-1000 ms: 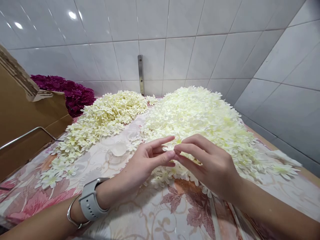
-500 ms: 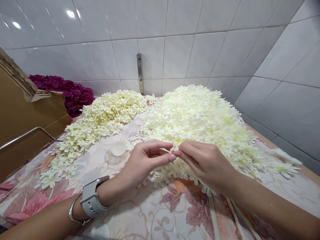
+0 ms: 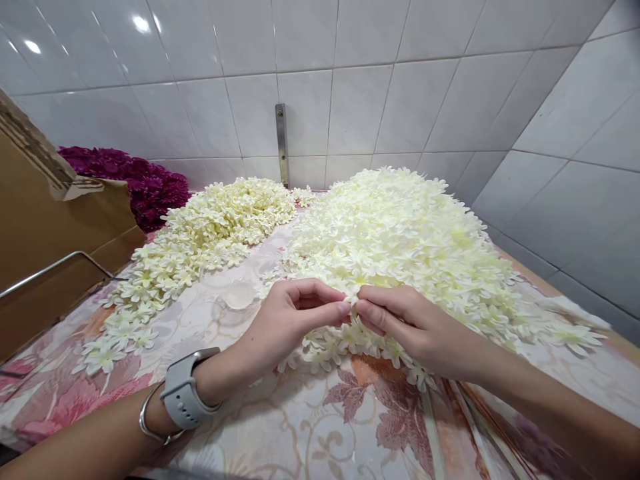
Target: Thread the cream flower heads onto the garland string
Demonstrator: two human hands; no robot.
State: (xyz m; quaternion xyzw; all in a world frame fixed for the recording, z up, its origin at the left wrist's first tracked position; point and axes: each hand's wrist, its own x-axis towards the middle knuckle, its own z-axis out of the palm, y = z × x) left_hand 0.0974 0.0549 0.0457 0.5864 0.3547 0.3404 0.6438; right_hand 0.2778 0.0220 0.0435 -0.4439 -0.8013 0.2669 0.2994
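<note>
A small white artificial flower [image 3: 352, 296] is pinched between the fingertips of both hands, mostly covered by them. My left hand [image 3: 303, 317], with a watch [image 3: 187, 390] on its wrist, is closed on the flower's left side, thumb and forefinger together. From the other side, my right hand [image 3: 407, 327] grips it the same way. Just behind and below the hands spreads a big heap of pale white flowers [image 3: 395, 227] with yellowish centres. To the left lies a second heap of smaller-looking cream flowers [image 3: 220, 220].
A clear round dish [image 3: 239, 294] sits on the flowered tablecloth [image 3: 295, 427] left of my hands. Purple flowers [image 3: 130, 183] are piled at the back left behind a cardboard box [image 3: 60, 227]. A metal bracket [image 3: 282, 143] stands against the tiled wall [image 3: 305, 107].
The fingers of my right hand have shifted slightly around the flower, the thumb now higher. Both hands stay in nearly the same place; the view has moved a little.
</note>
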